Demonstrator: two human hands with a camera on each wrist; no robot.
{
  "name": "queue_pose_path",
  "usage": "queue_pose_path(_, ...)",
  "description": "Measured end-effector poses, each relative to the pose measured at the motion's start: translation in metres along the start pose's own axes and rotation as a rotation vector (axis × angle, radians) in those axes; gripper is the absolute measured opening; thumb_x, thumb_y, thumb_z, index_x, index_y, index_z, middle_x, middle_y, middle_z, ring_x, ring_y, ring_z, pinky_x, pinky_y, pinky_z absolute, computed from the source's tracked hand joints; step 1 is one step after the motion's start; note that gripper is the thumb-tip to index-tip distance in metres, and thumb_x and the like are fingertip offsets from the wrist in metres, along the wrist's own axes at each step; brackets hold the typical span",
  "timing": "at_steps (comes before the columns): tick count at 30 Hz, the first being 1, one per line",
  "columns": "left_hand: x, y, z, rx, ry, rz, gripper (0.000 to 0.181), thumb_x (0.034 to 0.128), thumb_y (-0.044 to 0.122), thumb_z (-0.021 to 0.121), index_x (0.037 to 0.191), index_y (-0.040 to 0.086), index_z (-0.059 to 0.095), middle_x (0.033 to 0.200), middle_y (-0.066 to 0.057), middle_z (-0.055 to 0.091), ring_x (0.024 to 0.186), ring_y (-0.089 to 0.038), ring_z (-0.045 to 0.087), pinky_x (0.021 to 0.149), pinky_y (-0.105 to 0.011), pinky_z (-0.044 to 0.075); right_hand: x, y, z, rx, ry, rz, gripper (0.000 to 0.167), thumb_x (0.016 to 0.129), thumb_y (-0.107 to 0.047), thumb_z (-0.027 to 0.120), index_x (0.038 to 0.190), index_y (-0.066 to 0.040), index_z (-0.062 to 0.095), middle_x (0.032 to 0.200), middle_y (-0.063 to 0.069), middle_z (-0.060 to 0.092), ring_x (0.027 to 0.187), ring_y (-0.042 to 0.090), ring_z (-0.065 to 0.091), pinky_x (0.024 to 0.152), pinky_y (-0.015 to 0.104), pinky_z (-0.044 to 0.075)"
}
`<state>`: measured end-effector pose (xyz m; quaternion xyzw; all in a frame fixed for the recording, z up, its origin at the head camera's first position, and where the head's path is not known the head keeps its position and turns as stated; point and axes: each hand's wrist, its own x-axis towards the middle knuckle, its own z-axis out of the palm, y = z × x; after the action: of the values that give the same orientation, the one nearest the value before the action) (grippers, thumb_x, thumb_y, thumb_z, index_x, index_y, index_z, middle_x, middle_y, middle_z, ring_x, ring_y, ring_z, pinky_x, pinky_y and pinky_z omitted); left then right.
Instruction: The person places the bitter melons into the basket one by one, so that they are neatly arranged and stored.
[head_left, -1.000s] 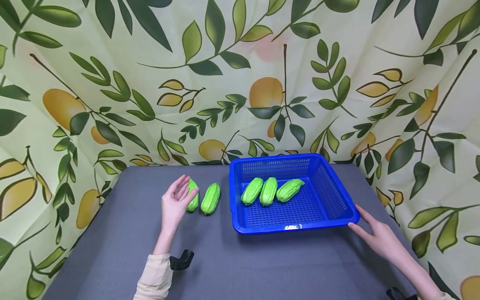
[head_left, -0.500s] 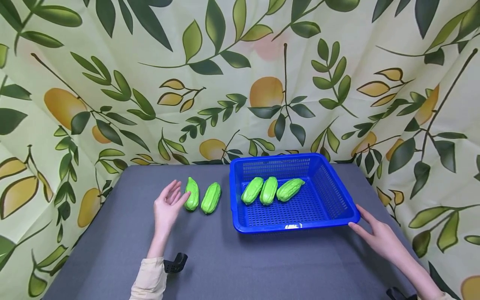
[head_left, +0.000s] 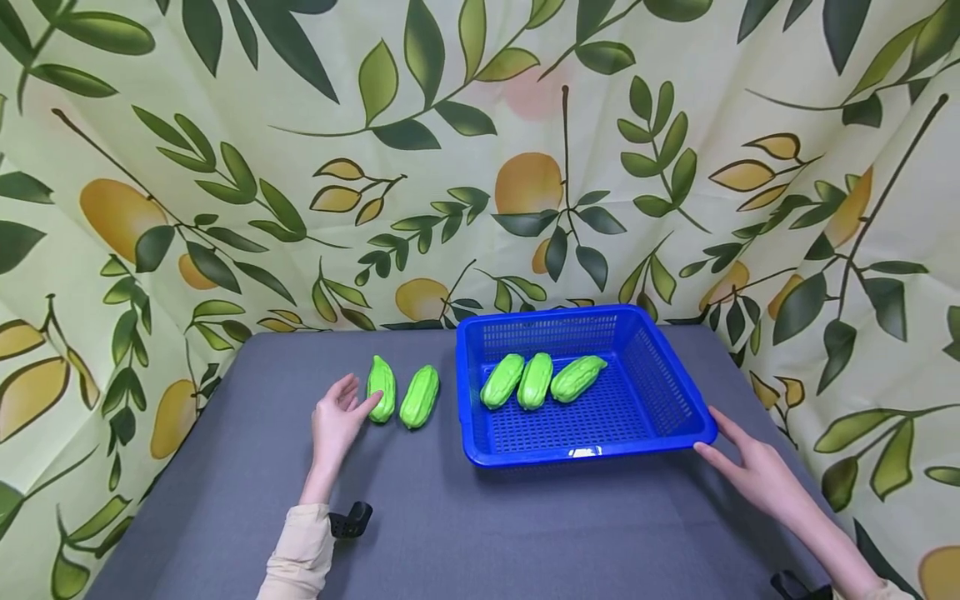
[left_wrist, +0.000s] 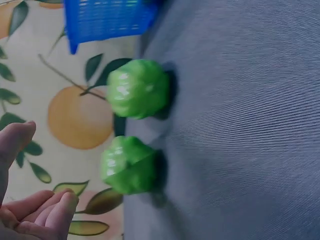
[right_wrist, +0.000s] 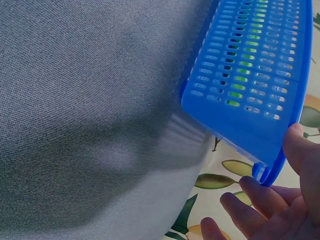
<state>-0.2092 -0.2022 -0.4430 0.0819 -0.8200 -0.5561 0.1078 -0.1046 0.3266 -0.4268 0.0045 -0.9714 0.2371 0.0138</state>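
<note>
My left hand (head_left: 337, 421) is spread with thumb and fingers apart, just left of a light green bitter gourd (head_left: 382, 383); the thumb overlaps it in the head view. In the left wrist view a gap shows between the fingers (left_wrist: 59, 212) and the nearer bitter gourd (left_wrist: 129, 166). A second bitter gourd (head_left: 419, 397) lies to its right on the table. My right hand (head_left: 757, 475) grips the near right corner of the blue plastic basket (head_left: 555, 460), its thumb (right_wrist: 297, 145) on the rim. Inside the basket are three bitter gourds (head_left: 536, 382) side by side.
A grey cloth covers the table (head_left: 450, 533). Behind and on both sides hangs a leaf-and-fruit patterned curtain (head_left: 450, 167). A black wrist mount (head_left: 351, 520) sits at the left sleeve.
My left hand has drawn back leftward from over the left bitter gourd, then edged slightly toward it again. The right hand stays at the basket corner; the gourds have not moved.
</note>
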Motion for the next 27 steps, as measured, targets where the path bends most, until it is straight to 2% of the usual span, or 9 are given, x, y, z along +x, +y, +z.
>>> queue_pose_path(3, -0.001, -0.005, 0.004, 0.037, -0.011, -0.021, 0.067, 0.0832, 0.015, 0.073, 0.137, -0.008, 0.041, 0.136, -0.028, 0.049, 0.128, -0.037, 0.048, 0.106, -0.037, 0.043, 0.000, -0.002, 0.000, -0.002, 0.001, -0.002, 0.073, 0.095, -0.039, 0.054, 0.140, 0.014, 0.031, 0.129, 0.040, 0.046, 0.115, 0.057, 0.047, 0.085, 0.065, 0.044)
queue_pose_path(9, -0.001, -0.010, 0.007, 0.037, 0.002, -0.018, 0.067, 0.0835, 0.015, 0.073, 0.138, -0.008, 0.041, 0.137, -0.028, 0.048, 0.129, -0.037, 0.047, 0.106, -0.038, 0.042, 0.000, -0.002, -0.001, -0.008, 0.005, 0.000, 0.072, 0.095, -0.038, 0.055, 0.139, 0.014, 0.031, 0.128, 0.041, 0.046, 0.114, 0.057, 0.047, 0.085, 0.065, 0.044)
queue_pose_path(19, -0.005, -0.022, 0.001, 0.065, 0.016, -0.086, 0.067, 0.0854, 0.015, 0.070, 0.139, -0.009, 0.038, 0.139, -0.030, 0.045, 0.131, -0.040, 0.044, 0.109, -0.040, 0.040, 0.001, -0.002, -0.001, -0.008, -0.007, 0.010, 0.072, 0.095, -0.037, 0.055, 0.139, 0.015, 0.031, 0.128, 0.041, 0.046, 0.114, 0.058, 0.047, 0.085, 0.066, 0.044)
queue_pose_path(27, -0.004, -0.029, 0.007, 0.119, 0.003, -0.075, 0.068, 0.0839, 0.019, 0.072, 0.137, -0.009, 0.041, 0.137, -0.030, 0.047, 0.127, -0.040, 0.047, 0.105, -0.042, 0.044, 0.001, 0.000, -0.001, -0.012, -0.019, 0.018, 0.074, 0.096, -0.041, 0.053, 0.140, 0.015, 0.029, 0.129, 0.042, 0.044, 0.115, 0.058, 0.045, 0.085, 0.066, 0.043)
